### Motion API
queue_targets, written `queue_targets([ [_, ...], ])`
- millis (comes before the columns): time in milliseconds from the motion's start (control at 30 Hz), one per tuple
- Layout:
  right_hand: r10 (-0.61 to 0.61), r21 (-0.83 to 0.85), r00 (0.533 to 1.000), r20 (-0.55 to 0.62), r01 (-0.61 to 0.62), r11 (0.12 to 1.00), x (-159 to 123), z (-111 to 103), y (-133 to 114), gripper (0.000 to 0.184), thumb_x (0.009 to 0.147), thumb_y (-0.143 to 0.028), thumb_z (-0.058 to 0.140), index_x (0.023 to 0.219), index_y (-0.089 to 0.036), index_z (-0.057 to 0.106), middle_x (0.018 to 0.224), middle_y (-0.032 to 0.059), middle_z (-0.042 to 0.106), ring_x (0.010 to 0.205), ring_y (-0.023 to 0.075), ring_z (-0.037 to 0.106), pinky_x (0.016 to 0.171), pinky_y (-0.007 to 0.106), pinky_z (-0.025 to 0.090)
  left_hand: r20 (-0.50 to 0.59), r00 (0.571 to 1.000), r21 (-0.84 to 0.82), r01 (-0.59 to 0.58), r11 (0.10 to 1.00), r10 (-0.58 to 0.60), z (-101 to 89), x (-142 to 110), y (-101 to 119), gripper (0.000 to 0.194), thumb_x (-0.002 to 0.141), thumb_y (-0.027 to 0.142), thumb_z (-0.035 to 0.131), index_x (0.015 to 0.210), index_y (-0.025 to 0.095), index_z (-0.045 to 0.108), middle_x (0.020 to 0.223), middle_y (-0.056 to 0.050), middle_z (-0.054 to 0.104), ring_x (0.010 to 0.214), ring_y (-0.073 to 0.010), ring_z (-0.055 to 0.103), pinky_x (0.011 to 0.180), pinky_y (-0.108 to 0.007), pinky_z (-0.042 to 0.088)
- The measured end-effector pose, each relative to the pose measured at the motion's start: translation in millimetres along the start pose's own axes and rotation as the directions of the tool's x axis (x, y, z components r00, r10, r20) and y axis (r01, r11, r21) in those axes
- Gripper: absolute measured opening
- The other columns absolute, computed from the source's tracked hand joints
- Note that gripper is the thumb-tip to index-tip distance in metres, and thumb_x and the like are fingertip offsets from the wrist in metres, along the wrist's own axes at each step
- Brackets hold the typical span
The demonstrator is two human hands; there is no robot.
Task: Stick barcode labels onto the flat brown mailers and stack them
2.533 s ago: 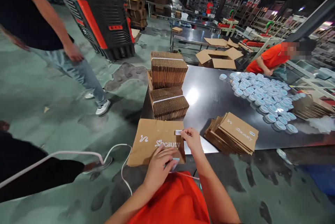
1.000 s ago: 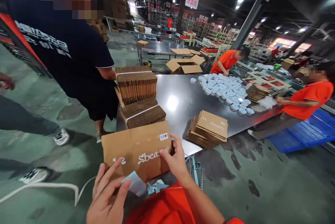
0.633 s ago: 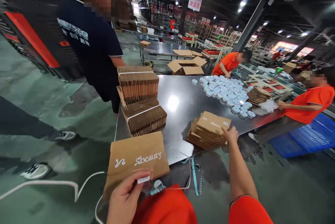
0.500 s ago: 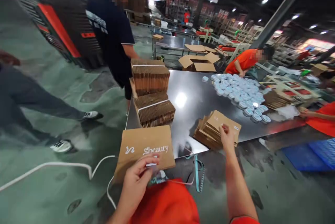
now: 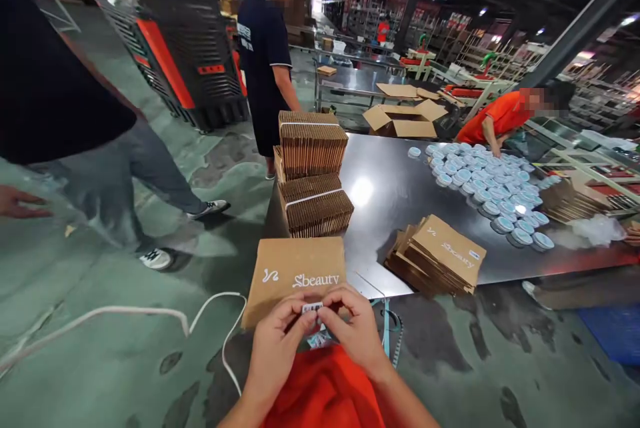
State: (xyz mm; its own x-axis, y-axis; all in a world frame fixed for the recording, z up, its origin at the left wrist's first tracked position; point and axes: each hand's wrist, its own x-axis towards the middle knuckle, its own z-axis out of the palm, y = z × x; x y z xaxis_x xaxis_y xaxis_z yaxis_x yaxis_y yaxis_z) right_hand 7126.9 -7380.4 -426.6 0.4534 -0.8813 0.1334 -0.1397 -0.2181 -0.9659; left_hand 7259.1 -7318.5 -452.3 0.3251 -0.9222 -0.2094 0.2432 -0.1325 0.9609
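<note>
Pinching a small white barcode label (image 5: 313, 307) between left hand (image 5: 277, 335) and right hand (image 5: 356, 325), at the near side of the flat Sbeauty-printed cardboard mailer (image 5: 295, 261). Clamping the label's left edge with the fingers of the left hand, thumb against forefinger; gripping its right edge with the fingers of the right hand, likewise closed to a pinch. Tilting the printed bars toward the camera. Unable to tell the label's height above the mailer.

Just beyond the mailer, on the metal worktop (image 5: 395, 181), see a nearer strapped bundle (image 5: 319, 208) and a farther strapped bundle (image 5: 313, 145), both of tightly packed folded cardboard with white bands. To the right of the mailer, see a leaning stack of flat mailers (image 5: 445, 251), topped by matching lettering. Farther right and beyond the mailer, see a spread of round pale-blue lidded containers (image 5: 485, 181), with a person in an orange shirt (image 5: 500, 118) bending behind. To the left of the mailer, see a white cord (image 5: 145, 311) and, farther off, a striding person in grey trousers (image 5: 155, 161).
</note>
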Motion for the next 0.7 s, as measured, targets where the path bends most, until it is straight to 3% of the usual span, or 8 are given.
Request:
queue_targets([
  [133,0.012,-0.037,1.000,-0.021,-0.013,0.999,-7.2,5.0,0.1,0.010,0.081,-0.028,0.062,0.075,-0.019,0.064,0.075,0.0010,0.059,0.070,0.0134,0.055,0.062,0.024,0.043,-0.026,0.995,0.186,-0.090,0.978,0.096,-2.7,-1.3,-2.0,0.029,0.072,0.040,0.065,0.054,0.018,0.056,0.065,-0.002,0.067,0.064,-0.0160,0.061,0.058,-0.023,0.050],
  [200,0.011,-0.024,0.998,-0.067,-0.013,1.000,-4.2,3.5,5.7,0.015,0.083,-0.031,0.060,0.074,-0.019,0.061,0.076,0.0011,0.058,0.072,0.0137,0.055,0.065,0.024,0.043,-0.025,0.988,0.280,-0.137,0.950,0.150,-3.0,-1.1,-4.9,0.034,0.074,0.039,0.063,0.049,0.019,0.051,0.058,-0.001,0.064,0.059,-0.0146,0.058,0.057,-0.023,0.047],
  [367,0.049,-0.137,0.955,-0.294,-0.093,0.986,44.0,-19.1,45.9,0.020,0.078,-0.035,0.058,0.067,-0.019,0.059,0.087,0.0051,0.062,0.084,0.0181,0.056,0.071,0.027,0.044,0.042,0.992,0.308,-0.130,0.942,0.123,-2.7,6.0,-20.4,0.022,0.076,0.038,0.059,0.065,0.020,0.066,0.097,-0.007,0.075,0.091,-0.0224,0.068,0.080,-0.029,0.051],
  [500,0.145,-0.258,0.957,-0.253,-0.211,0.943,83.6,-29.6,80.0,0.022,0.073,-0.031,0.058,0.056,-0.019,0.054,0.065,0.0012,0.057,0.068,0.0164,0.053,0.064,0.027,0.041,0.090,0.993,0.306,-0.105,0.946,0.081,-2.9,18.0,-33.9,0.020,0.074,0.036,0.059,0.062,0.021,0.065,0.103,-0.010,0.075,0.099,-0.0252,0.068,0.084,-0.032,0.051],
  [700,0.126,-0.356,0.963,-0.238,-0.207,0.911,88.8,-24.0,91.0,0.023,0.073,-0.029,0.055,0.053,-0.019,0.052,0.060,0.0002,0.053,0.065,0.0155,0.050,0.061,0.026,0.038,0.107,0.993,0.294,-0.074,0.953,0.044,-5.0,24.9,-38.9,0.022,0.076,0.035,0.056,0.060,0.021,0.061,0.094,-0.009,0.075,0.108,-0.0253,0.065,0.085,-0.031,0.049],
])
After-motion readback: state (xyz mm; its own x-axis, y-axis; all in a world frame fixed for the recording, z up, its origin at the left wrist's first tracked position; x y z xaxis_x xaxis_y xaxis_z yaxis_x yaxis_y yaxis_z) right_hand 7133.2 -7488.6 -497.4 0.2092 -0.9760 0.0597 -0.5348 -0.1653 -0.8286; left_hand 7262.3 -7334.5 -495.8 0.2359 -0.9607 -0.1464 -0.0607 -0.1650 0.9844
